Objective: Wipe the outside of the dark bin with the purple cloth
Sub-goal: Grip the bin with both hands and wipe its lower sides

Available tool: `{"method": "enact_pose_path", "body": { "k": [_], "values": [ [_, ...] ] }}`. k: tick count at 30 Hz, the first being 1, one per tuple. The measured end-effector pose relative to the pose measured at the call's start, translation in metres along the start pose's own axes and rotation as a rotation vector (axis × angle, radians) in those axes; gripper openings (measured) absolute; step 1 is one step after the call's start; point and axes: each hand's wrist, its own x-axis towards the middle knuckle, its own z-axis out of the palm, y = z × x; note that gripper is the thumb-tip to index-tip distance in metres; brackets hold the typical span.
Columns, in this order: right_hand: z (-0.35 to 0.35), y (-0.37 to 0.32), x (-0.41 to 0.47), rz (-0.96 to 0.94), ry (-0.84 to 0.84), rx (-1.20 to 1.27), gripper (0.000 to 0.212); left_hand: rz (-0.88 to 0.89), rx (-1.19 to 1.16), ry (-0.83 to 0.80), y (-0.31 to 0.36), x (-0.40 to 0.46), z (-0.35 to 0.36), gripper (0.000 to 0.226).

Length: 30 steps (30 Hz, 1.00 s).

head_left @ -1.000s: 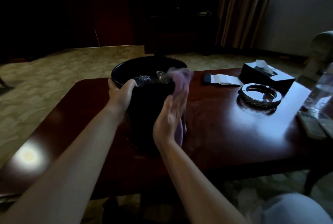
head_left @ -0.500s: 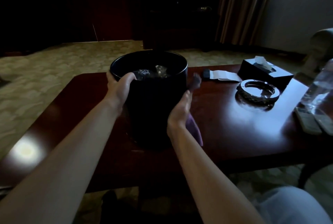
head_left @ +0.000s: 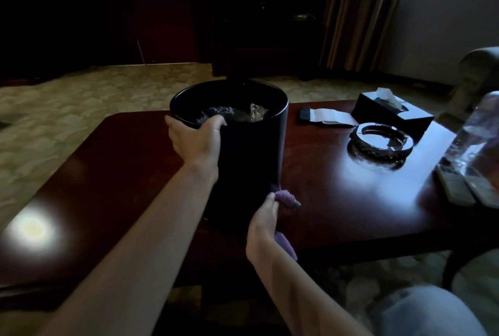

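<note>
The dark round bin [head_left: 251, 157] stands upright on the reddish wooden table [head_left: 337, 195], with crumpled clear plastic inside it. My left hand [head_left: 197, 141] grips the bin's near left rim, thumb hooked over the edge. My right hand [head_left: 263, 230] holds the purple cloth [head_left: 286, 198] against the bin's lower right side, close to its base. Part of the cloth bunches above my fingers and another part hangs below my palm.
To the right on the table are a round glass ashtray [head_left: 382, 141], a dark tissue box [head_left: 391, 111], a white paper [head_left: 330, 116], a clear plastic bottle [head_left: 478, 133] and remote controls [head_left: 459, 187]. Carpet and curtains lie beyond.
My right hand has slid the cloth down the bin's right side from near the rim to near the base. My left hand has kept its grip on the rim.
</note>
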Motion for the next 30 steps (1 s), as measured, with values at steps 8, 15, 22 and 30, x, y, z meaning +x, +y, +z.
{"method": "enact_pose_path", "body": {
  "k": [8,15,22,30],
  "values": [
    [-0.022,-0.043,0.033,0.1,-0.021,0.039,0.049,0.047,0.011,0.0,-0.004,-0.003,0.005,0.104],
    [-0.006,0.022,-0.01,-0.069,-0.092,-0.035,0.061,0.053,0.038,-0.018,-0.004,0.004,-0.002,0.108],
    [-0.014,-0.028,0.034,0.051,-0.116,0.04,0.074,0.047,0.038,-0.044,-0.003,0.005,-0.003,0.108],
    [-0.017,-0.027,0.009,0.003,-0.124,0.111,0.046,0.056,0.029,-0.03,-0.002,0.007,-0.004,0.103]
  ]
}}
